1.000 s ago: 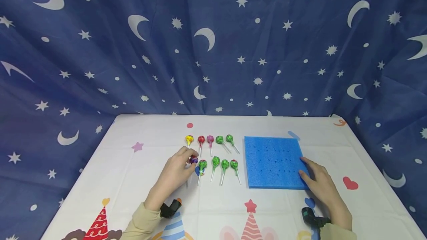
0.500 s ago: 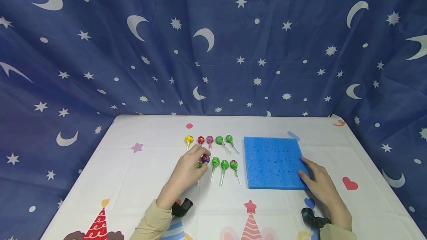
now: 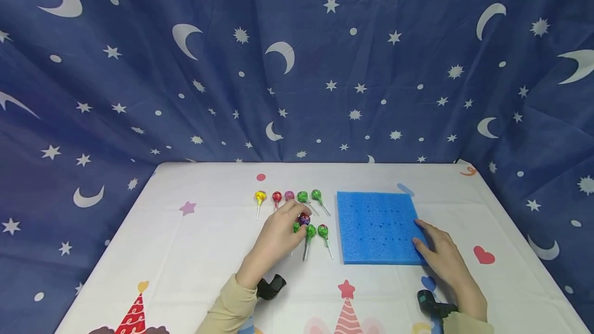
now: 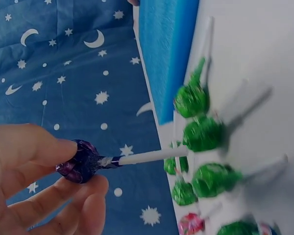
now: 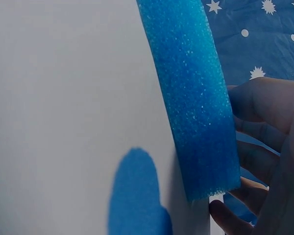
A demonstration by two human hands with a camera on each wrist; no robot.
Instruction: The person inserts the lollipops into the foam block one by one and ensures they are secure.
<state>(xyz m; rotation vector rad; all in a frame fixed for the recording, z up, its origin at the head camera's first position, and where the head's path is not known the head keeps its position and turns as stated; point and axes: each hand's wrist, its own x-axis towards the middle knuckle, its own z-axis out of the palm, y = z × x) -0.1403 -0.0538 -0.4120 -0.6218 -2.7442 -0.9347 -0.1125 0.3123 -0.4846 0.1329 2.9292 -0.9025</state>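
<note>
My left hand (image 3: pixel 278 233) pinches a purple-wrapped lollipop (image 4: pixel 81 161) by its candy end between thumb and fingers, with the white stick pointing away from the palm. It is above the front row of green lollipops, where one green lollipop (image 3: pixel 311 231) and another green lollipop (image 3: pixel 323 230) show beside the fingers and a third is partly covered. My right hand (image 3: pixel 443 254) rests at the right edge of a blue foam board (image 3: pixel 380 251), fingers fairly straight against its side. Rows of small holes dot the board's top.
Behind the left hand lies a back row with a yellow lollipop (image 3: pixel 260 196), a red lollipop (image 3: pixel 277 197), a pink lollipop (image 3: pixel 290 196) and two green ones. A white printed cloth (image 3: pixel 185 251) covers the table, and a blue star-patterned curtain (image 3: pixel 297 92) hangs at its far edge.
My left hand has carried the purple lollipop rightward over the front row, toward the foam board. My right hand has stayed at the board's edge.
</note>
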